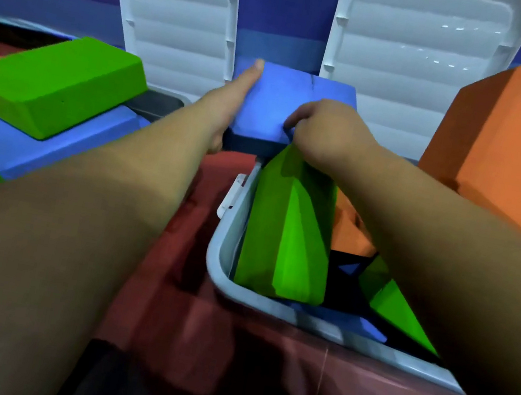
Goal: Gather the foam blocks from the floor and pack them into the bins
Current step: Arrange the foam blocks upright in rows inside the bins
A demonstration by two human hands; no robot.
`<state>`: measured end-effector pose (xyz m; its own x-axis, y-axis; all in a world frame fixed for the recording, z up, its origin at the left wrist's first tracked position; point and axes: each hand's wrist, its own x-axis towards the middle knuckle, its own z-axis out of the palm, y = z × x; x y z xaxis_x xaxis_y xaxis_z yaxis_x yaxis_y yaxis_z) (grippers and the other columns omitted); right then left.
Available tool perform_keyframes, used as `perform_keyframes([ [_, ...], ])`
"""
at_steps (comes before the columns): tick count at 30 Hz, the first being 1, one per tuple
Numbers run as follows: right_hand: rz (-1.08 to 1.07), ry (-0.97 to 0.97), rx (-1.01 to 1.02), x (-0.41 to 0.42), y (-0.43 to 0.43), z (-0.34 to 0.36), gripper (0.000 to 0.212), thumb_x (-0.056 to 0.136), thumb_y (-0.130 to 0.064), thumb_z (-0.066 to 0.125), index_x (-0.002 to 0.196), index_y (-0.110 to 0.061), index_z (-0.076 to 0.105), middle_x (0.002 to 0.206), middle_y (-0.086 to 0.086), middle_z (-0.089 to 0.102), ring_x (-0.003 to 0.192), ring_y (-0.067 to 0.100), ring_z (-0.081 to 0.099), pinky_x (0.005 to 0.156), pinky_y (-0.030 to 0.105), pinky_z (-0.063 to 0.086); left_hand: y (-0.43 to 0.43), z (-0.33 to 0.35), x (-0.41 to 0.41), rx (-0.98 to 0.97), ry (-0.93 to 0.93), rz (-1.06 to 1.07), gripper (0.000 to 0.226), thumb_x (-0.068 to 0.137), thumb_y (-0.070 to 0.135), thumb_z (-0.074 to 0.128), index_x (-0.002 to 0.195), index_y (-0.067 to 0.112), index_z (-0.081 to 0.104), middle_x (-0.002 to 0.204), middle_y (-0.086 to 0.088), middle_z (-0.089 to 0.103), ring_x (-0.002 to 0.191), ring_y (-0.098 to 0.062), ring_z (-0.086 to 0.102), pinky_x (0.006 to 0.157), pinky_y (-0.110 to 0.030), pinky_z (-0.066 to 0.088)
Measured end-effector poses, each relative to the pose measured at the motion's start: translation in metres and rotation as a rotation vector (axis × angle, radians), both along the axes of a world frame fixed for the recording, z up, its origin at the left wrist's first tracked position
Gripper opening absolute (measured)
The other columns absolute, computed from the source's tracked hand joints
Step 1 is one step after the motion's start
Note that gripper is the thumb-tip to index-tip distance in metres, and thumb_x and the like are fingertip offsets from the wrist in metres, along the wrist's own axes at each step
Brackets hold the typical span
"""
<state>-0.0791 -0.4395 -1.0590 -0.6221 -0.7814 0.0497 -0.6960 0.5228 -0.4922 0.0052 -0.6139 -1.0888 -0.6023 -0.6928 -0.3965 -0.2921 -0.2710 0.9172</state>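
A red floor runs up to a blue wall. Nearest is the right bin, with a green foam block standing on end inside. Just past it, over the bin's far left corner, is the blue foam block. The left grip lies flat, fingers straight, pressed on its left side. The right grip curls over its near corner and pinches it. The block looks light and squashy, so holding both sides should work.
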Motion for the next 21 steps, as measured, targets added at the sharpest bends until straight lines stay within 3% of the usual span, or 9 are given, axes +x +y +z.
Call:
perform_keyframes([
  [3, -0.068, 0.009, 0.011, 0.002, 0.007, -0.001, 0.034, 0.094, -0.030, 0.047, 0.115, -0.022, 0.072, 0.125, 0.005, 0.068, 0.114, 0.030, 0.060, 0.094, 0.034, 0.050, 0.007, -0.010, 0.012, -0.003, -0.152, 0.004, 0.052, 0.090, 0.071, 0.065, 0.118, 0.028, 0.067, 0.107, 0.002, 0.079, 0.084, -0.019, 0.078, 0.068, -0.036, 0.062],
  [7, -0.152, 0.042, 0.201, 0.001, 0.020, -0.002, 0.059, 0.092, -0.066, 0.047, 0.112, -0.014, 0.065, 0.118, 0.013, 0.064, 0.110, 0.035, 0.058, 0.086, 0.037, 0.044, 0.012, -0.014, 0.020, 0.002, -0.139, 0.098, 0.064, 0.084, 0.072, 0.070, 0.128, 0.027, 0.058, 0.114, -0.002, 0.071, 0.092, -0.029, 0.074, 0.063, -0.048, 0.062],
  [11, -0.140, -0.085, 0.271, 0.004, 0.027, 0.003, 0.062, 0.091, -0.074, 0.049, 0.097, -0.014, 0.057, 0.100, 0.011, 0.054, 0.094, 0.031, 0.051, 0.078, 0.032, 0.038, 0.001, -0.019, 0.014, -0.047, -0.061, 0.114, 0.079, 0.069, 0.060, 0.078, 0.134, 0.022, 0.055, 0.122, -0.007, 0.069, 0.093, -0.033, 0.075, 0.066, -0.058, 0.062],
  [15, -0.208, -0.106, 0.077, 0.014, 0.033, 0.009, 0.053, 0.090, -0.062, 0.048, 0.089, -0.011, 0.062, 0.088, 0.009, 0.060, 0.090, 0.032, 0.058, 0.066, 0.034, 0.038, 0.005, -0.021, 0.009, -0.057, 0.003, 0.055, 0.046, 0.083, 0.041, 0.072, 0.122, 0.016, 0.064, 0.112, -0.010, 0.077, 0.091, -0.029, 0.078, 0.083, -0.058, 0.062],
  [19, -0.300, -0.217, -0.194, 0.014, 0.043, 0.028, 0.055, 0.085, -0.062, 0.041, 0.097, -0.014, 0.065, 0.098, 0.008, 0.064, 0.094, 0.029, 0.059, 0.070, 0.036, 0.040, 0.005, -0.024, 0.011, -0.136, -0.085, -0.005, 0.066, 0.082, 0.066, 0.070, 0.128, 0.019, 0.061, 0.119, -0.008, 0.073, 0.097, -0.033, 0.077, 0.081, -0.061, 0.062],
  [21, -0.348, -0.270, -0.260, 0.010, 0.044, 0.034, 0.056, 0.085, -0.064, 0.040, 0.098, -0.015, 0.066, 0.100, 0.009, 0.064, 0.095, 0.030, 0.059, 0.068, 0.036, 0.038, 0.008, -0.018, 0.015, -0.102, -0.078, -0.018, 0.066, 0.089, 0.066, 0.067, 0.135, 0.020, 0.058, 0.125, -0.005, 0.066, 0.104, -0.030, 0.072, 0.076, -0.054, 0.064],
])
